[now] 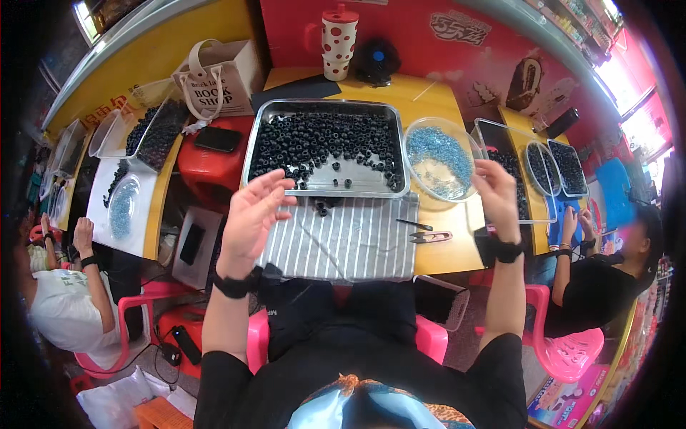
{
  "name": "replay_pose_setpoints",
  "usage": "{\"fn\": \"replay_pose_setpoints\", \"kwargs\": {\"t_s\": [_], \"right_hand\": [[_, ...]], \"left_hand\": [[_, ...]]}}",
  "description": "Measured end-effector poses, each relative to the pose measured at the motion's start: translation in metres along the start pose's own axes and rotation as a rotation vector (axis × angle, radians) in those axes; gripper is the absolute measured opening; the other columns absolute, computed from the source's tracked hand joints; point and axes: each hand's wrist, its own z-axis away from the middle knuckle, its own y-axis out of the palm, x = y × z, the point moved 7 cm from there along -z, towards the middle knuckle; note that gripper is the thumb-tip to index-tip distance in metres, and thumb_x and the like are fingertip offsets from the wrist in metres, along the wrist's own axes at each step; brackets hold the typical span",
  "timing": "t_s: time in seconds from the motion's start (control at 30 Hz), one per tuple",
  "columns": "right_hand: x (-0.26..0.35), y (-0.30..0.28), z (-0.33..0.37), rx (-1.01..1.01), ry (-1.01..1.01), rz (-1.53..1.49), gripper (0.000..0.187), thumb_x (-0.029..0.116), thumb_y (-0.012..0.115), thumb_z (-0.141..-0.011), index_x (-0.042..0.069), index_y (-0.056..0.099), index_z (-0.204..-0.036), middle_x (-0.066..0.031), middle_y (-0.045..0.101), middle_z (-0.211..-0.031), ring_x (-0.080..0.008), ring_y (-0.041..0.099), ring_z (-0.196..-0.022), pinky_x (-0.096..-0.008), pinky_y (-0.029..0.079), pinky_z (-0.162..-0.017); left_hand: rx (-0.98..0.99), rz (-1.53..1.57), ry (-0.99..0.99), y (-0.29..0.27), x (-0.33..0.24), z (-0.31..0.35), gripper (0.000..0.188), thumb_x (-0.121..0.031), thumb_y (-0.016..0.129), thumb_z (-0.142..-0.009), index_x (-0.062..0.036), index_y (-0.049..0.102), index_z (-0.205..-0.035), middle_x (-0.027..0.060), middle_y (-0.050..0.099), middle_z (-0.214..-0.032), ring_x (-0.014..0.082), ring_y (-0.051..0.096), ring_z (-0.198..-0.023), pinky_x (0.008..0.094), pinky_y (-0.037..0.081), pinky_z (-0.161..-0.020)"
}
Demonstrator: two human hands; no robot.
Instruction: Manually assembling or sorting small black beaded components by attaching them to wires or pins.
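Note:
A metal tray (343, 191) in front of me holds many round black beads (307, 139). To its right stands a clear round bowl (409, 171) of small blue beads (437, 149). My left hand (259, 214) hovers by the tray's near left corner, fingers apart, with nothing visible in it. At the bowl's right rim, my right hand (498, 196) has its thumb and fingertips drawn together; whatever they pinch is too small to make out. A few black beads (322, 208) lie on the striped cloth (357, 243) below the tray, near a thin dark line.
Thread snips (431, 237) and a thin black tool (414, 224) lie right of the cloth. Behind the tray are a dotted tumbler (339, 43) and a small fan (376, 61). A phone (218, 139) rests on a red stool (207, 168) at left. People sit at tables on both sides.

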Motion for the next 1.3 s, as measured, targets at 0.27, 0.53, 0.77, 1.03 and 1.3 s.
{"fn": "replay_pose_setpoints", "kwargs": {"t_s": [0.27,0.53,0.77,1.03,1.3], "right_hand": [[0.068,0.151,-0.048,0.411,-0.208,0.266,0.028,0.010,0.065,-0.080,0.002,0.063,-0.107,-0.0180,0.063,-0.098,-0.0317,0.062,-0.092,-0.0380,0.049,-0.080],[0.034,0.222,-0.087,0.509,-0.195,0.659,0.024,0.001,0.057,-0.074,-0.002,0.061,-0.097,-0.0293,0.058,-0.103,-0.0439,0.060,-0.094,-0.0464,0.051,-0.083],[0.059,0.241,-0.060,0.588,-0.207,0.379,0.027,0.004,0.059,-0.076,-0.003,0.062,-0.102,-0.0274,0.063,-0.101,-0.0421,0.058,-0.103,-0.0446,0.048,-0.089],[0.030,0.215,-0.080,0.623,-0.008,0.581,0.023,0.012,0.053,-0.084,-0.005,0.060,-0.099,-0.0297,0.064,-0.098,-0.0453,0.060,-0.097,-0.0481,0.048,-0.085],[0.046,0.269,-0.046,0.681,0.124,0.320,0.029,0.020,0.054,-0.089,-0.007,0.059,-0.098,-0.0318,0.063,-0.099,-0.0451,0.060,-0.099,-0.0469,0.048,-0.085]], "left_hand": [[-0.226,-0.554,0.130,-0.049,-0.015,-0.051,0.025,-0.011,0.065,-0.088,0.0039,0.063,-0.108,0.0030,0.065,-0.087,0.0073,0.060,-0.074,0.0215,0.048,-0.060],[-0.087,-1.490,0.201,-0.037,0.011,-0.098,0.019,-0.011,0.059,-0.079,0.0046,0.065,-0.089,0.0311,0.061,-0.099,0.0445,0.059,-0.097,0.0498,0.047,-0.084],[-0.057,-0.873,0.017,-0.018,0.048,-0.118,0.034,-0.016,0.063,-0.081,0.0046,0.064,-0.108,0.0264,0.063,-0.100,0.0388,0.062,-0.093,0.0429,0.048,-0.082],[-0.114,-1.287,0.138,-0.021,0.017,-0.111,0.028,-0.019,0.061,-0.086,0.0053,0.066,-0.100,0.0243,0.066,-0.089,0.0366,0.065,-0.085,0.0439,0.050,-0.078],[-0.067,-0.983,0.067,-0.001,0.057,-0.129,0.034,-0.025,0.055,-0.092,0.0054,0.065,-0.103,0.0222,0.067,-0.089,0.0336,0.066,-0.085,0.0405,0.050,-0.076]]}}
